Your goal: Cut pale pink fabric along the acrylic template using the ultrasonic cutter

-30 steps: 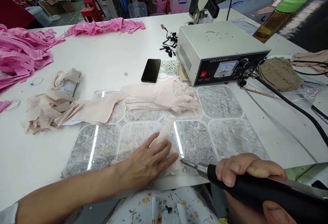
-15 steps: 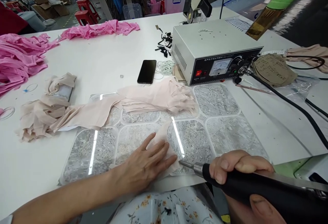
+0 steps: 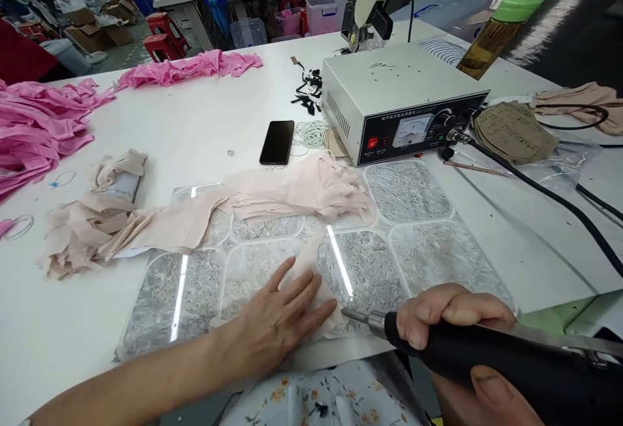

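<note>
My left hand lies with its fingers spread on a small piece of thin beige fabric, pressing it against a grey marbled mat. Much of that piece is hidden under the palm. Wrapped in my right hand is a black-handled ultrasonic cutter. Its pointed metal tip rests at the fabric's right edge, just right of my left fingertips. Beyond my hands, a stack of beige fabric strips lies across the mat, joining a crumpled beige heap on the left.
A grey control box stands behind the mat, its black cable curving down the right side. A phone and coiled cord lie beside it. Pink fabric is heaped at left. A lidded bottle stands back right.
The camera view has shifted slightly. My left hand keeps pressing the fabric in the same spot, and the cutter's tip stays by its right edge.
</note>
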Action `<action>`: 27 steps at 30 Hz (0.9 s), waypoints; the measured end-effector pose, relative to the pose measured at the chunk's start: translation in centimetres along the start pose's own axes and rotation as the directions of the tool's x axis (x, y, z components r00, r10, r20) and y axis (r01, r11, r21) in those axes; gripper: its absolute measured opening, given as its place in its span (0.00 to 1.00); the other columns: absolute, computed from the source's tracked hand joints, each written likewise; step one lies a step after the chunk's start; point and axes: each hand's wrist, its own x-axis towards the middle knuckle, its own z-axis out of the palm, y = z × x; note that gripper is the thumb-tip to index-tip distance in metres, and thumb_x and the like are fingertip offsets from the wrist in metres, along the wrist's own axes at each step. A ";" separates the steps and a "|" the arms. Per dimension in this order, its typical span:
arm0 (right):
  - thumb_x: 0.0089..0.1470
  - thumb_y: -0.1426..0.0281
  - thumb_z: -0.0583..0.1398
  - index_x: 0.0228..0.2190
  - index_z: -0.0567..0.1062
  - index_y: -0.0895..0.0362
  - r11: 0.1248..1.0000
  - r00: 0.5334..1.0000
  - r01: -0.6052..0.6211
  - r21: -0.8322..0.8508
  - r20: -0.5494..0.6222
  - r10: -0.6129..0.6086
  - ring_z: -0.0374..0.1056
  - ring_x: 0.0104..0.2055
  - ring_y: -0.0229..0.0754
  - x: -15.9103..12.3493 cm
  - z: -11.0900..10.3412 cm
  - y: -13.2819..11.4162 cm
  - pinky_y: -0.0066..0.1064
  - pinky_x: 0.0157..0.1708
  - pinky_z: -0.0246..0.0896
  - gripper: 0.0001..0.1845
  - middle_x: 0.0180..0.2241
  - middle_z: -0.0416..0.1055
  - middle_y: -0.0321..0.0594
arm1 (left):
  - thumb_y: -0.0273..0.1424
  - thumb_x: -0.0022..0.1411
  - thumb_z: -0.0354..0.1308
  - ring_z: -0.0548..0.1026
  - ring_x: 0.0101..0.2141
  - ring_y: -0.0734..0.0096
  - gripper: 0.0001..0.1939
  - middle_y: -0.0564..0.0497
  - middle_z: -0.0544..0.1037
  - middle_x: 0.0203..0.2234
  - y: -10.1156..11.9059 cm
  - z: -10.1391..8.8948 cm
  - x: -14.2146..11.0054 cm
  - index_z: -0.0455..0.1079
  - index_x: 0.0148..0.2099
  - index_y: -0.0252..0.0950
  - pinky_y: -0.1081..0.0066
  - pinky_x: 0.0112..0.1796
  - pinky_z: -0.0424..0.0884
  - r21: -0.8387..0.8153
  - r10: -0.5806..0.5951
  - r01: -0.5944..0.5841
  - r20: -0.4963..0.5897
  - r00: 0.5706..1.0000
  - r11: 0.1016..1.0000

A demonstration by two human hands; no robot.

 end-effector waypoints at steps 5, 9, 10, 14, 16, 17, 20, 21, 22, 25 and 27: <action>0.55 0.63 0.58 0.37 0.71 0.51 1.000 0.998 0.012 0.019 -0.067 -0.011 0.62 0.28 0.40 0.3 0.7 0.3 0.37 0.28 0.68 0.08 0.30 0.62 0.38 | 0.29 0.63 0.58 0.62 0.59 0.48 0.32 0.36 0.69 0.56 0.1 0.2 0.0 0.54 0.67 0.33 0.44 0.59 0.56 -0.001 -0.014 0.014 -0.002 1.000 1.000; 0.54 0.64 0.58 0.37 0.72 0.51 0.999 0.998 0.044 0.029 -0.052 -0.042 0.61 0.28 0.40 0.7 0.9 1.0 0.38 0.27 0.68 0.08 0.31 0.62 0.39 | 0.29 0.65 0.56 0.63 0.59 0.50 0.28 0.38 0.69 0.55 0.2 0.1 0.1 0.56 0.65 0.34 0.45 0.59 0.56 0.004 -0.026 0.026 -0.025 0.999 1.000; 0.53 0.64 0.59 0.36 0.72 0.51 0.998 0.998 0.052 0.032 -0.046 -0.051 0.61 0.28 0.40 0.8 1.0 1.2 0.38 0.27 0.68 0.08 0.31 0.62 0.39 | 0.29 0.65 0.55 0.64 0.59 0.51 0.27 0.38 0.70 0.55 0.2 0.1 0.1 0.57 0.65 0.34 0.46 0.59 0.57 0.003 -0.029 0.029 -0.033 0.999 1.000; 0.53 0.64 0.59 0.37 0.72 0.51 0.998 0.998 0.055 0.029 -0.043 -0.053 0.61 0.28 0.40 0.9 1.3 1.6 0.38 0.27 0.67 0.08 0.31 0.62 0.39 | 0.30 0.64 0.57 0.65 0.58 0.50 0.26 0.37 0.71 0.53 0.2 0.0 0.2 0.59 0.63 0.33 0.45 0.59 0.57 -0.007 -0.022 0.022 -0.049 0.999 1.000; 0.53 0.64 0.59 0.36 0.72 0.50 0.999 0.998 0.039 0.025 -0.049 -0.038 0.61 0.28 0.40 0.9 1.5 1.6 0.38 0.28 0.68 0.08 0.31 0.62 0.38 | 0.30 0.63 0.59 0.64 0.58 0.49 0.28 0.36 0.70 0.53 0.2 0.1 0.2 0.59 0.63 0.33 0.45 0.60 0.56 -0.015 -0.020 0.019 -0.045 0.999 1.000; 0.53 0.64 0.59 0.36 0.72 0.50 0.999 0.998 0.036 0.025 -0.047 -0.035 0.62 0.28 0.40 0.9 1.5 1.6 0.38 0.28 0.68 0.07 0.31 0.62 0.38 | 0.30 0.62 0.59 0.64 0.58 0.49 0.29 0.36 0.70 0.53 0.2 0.1 0.2 0.59 0.63 0.33 0.45 0.60 0.55 -0.019 -0.022 0.021 -0.046 0.999 1.000; 0.54 0.63 0.59 0.37 0.72 0.50 0.999 0.999 0.034 0.032 -0.029 -0.033 0.63 0.28 0.38 1.1 1.7 1.6 0.37 0.28 0.68 0.08 0.32 0.63 0.37 | 0.30 0.63 0.58 0.64 0.58 0.51 0.27 0.38 0.70 0.53 0.2 0.2 0.2 0.59 0.63 0.34 0.46 0.61 0.54 -0.021 -0.037 0.036 -0.064 0.997 0.999; 0.54 0.64 0.59 0.37 0.71 0.50 0.999 0.999 0.038 0.033 -0.026 -0.037 0.63 0.28 0.38 1.1 1.7 1.6 0.36 0.28 0.69 0.07 0.32 0.63 0.37 | 0.30 0.63 0.58 0.64 0.58 0.51 0.27 0.38 0.70 0.54 0.2 0.2 0.1 0.59 0.63 0.34 0.47 0.61 0.54 -0.018 -0.041 0.040 -0.068 0.997 0.999; 0.55 0.64 0.59 0.37 0.71 0.50 0.999 0.999 0.044 0.030 -0.024 -0.043 0.63 0.28 0.38 1.2 1.6 1.6 0.36 0.29 0.69 0.07 0.32 0.64 0.37 | 0.30 0.63 0.58 0.64 0.58 0.51 0.27 0.38 0.69 0.54 0.2 0.2 0.1 0.59 0.64 0.34 0.47 0.60 0.54 -0.019 -0.039 0.038 -0.066 0.997 0.999; 0.55 0.64 0.59 0.36 0.71 0.51 0.998 0.998 0.070 0.003 -0.005 -0.070 0.64 0.28 0.38 1.3 1.5 1.7 0.37 0.29 0.69 0.06 0.31 0.65 0.36 | 0.30 0.63 0.58 0.63 0.58 0.48 0.29 0.37 0.68 0.55 0.0 0.3 0.0 0.58 0.65 0.34 0.45 0.60 0.54 -0.029 -0.024 0.023 -0.051 0.998 0.999; 0.56 0.64 0.59 0.35 0.70 0.51 0.997 0.997 0.080 -0.020 0.016 -0.080 0.64 0.28 0.38 1.4 1.4 1.7 0.37 0.29 0.69 0.05 0.31 0.65 0.36 | 0.31 0.63 0.57 0.63 0.58 0.47 0.29 0.36 0.67 0.56 0.0 0.3 0.0 0.58 0.65 0.34 0.44 0.59 0.54 -0.037 -0.018 0.016 -0.050 0.999 0.999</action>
